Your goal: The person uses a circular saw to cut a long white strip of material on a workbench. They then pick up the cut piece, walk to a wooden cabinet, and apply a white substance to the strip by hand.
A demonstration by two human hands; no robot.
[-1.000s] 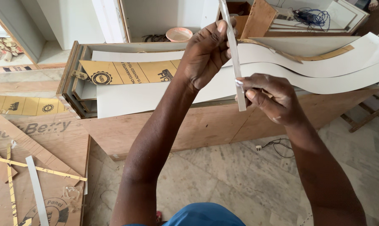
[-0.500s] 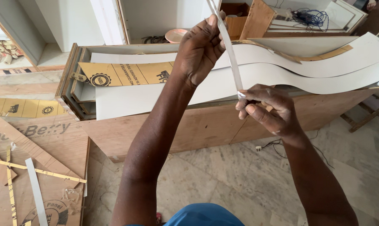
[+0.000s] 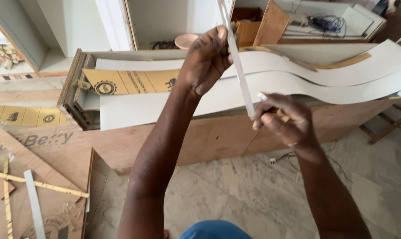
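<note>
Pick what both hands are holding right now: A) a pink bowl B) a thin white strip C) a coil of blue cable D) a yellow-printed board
B: the left hand pinches the thin white strip near its upper part and the right hand closes its grip on the strip's lower end, in front of the wavy white panels.

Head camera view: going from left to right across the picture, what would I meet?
Loose white strip on the plywood floor sheet → yellow-labelled board edge → left hand → thin white strip held up in both hands → right hand → blue cable bundle.
</note>
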